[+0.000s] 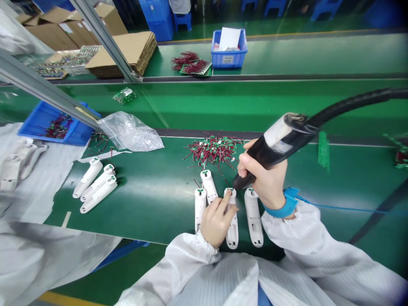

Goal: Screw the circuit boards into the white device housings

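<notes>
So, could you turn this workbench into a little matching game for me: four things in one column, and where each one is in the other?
Things:
1. Black corded tool
2. Blue wrist strap
3. Heap of green circuit boards with red wires
4. Clear plastic bag

Places:
A. Crumpled beside the blue crate
B. Around the wrist of the right hand
C. Gripped in that same hand
D. On the green bench, just beyond the white plastic housings

Pairs: 1-C, 2-B, 3-D, 4-A
</notes>
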`<state>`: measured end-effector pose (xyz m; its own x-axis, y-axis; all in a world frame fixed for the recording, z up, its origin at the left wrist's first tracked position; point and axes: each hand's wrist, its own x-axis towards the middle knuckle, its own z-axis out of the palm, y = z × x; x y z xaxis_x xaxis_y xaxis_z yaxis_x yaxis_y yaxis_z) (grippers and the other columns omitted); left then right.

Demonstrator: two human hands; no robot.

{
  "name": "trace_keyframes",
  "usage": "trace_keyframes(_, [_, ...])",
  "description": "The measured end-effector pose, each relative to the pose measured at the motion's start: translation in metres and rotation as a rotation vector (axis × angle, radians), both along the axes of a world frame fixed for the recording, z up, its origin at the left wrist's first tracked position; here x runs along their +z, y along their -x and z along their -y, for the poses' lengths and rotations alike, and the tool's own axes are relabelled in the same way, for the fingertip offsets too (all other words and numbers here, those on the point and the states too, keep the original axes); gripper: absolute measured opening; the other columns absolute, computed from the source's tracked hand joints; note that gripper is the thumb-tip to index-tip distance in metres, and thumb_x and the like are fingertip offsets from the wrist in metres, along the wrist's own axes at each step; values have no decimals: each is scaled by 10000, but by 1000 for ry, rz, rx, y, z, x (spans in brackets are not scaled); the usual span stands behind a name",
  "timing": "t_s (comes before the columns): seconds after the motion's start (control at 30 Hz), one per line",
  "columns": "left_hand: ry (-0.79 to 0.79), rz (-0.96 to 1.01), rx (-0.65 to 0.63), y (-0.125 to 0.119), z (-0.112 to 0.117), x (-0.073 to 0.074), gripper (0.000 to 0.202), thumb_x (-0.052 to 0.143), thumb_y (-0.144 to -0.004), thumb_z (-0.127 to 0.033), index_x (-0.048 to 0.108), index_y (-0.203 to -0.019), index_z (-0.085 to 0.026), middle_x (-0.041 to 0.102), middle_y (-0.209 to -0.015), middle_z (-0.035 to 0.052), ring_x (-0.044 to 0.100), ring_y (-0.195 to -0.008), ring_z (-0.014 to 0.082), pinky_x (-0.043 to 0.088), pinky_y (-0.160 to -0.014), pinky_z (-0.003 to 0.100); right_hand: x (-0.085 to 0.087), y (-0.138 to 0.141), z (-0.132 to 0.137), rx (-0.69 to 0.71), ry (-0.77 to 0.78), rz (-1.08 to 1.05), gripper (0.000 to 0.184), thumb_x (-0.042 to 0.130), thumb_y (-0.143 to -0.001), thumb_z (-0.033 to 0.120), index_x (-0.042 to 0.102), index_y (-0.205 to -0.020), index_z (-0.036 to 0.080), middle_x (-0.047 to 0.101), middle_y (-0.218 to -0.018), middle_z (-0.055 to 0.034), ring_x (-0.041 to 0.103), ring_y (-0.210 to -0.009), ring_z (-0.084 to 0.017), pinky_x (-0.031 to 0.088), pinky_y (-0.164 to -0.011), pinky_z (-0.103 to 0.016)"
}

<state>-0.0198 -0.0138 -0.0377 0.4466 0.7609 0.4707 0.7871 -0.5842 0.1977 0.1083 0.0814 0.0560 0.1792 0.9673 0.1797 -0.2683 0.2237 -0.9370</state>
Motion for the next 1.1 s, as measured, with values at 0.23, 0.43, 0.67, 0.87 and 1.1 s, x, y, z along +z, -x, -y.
trace_keyframes(0.23, [-9,-16,10,0,1,-2,91,618,-877,-151,670,-815,-194,673,-1240,117,586,-766,190,475,-623,296,3,2,-5,41,66,40,174,743,-719,229,598,-803,180,558,-496,63,488,-396,-85,416,-418,-223])
trace_keyframes(0.43, [-7,-8,19,-1,1,-4,68,639,-867,-170,670,-813,-195,674,-1241,107,587,-763,194,476,-605,302,-2,6,-10,79,124,50,211,765,-712,259,614,-831,169,568,-513,59,496,-404,-82,422,-424,-216])
trace_keyframes(0.67, [183,325,-21,2,-4,8,101,609,-893,-170,682,-827,-186,692,-1194,105,611,-859,201,550,-737,347,12,-2,-4,142,43,2,240,755,-722,259,611,-899,187,535,-518,71,481,-405,-84,412,-421,-231])
trace_keyframes(0.87, [328,667,0,1,-10,32,64,681,-851,-199,677,-788,-186,742,-878,58,635,-823,187,543,-739,337,46,-14,16,230,-57,-183,184,714,-764,264,602,-901,215,491,-506,68,420,-365,-79,344,-369,-235])
trace_keyframes(1.1, [339,730,-32,-3,-12,41,146,663,-869,-229,644,-736,-172,712,-729,34,632,-730,163,513,-661,280,50,-14,28,241,-47,-206,229,769,-729,328,597,-864,260,478,-499,64,386,-336,-86,294,-335,-258])
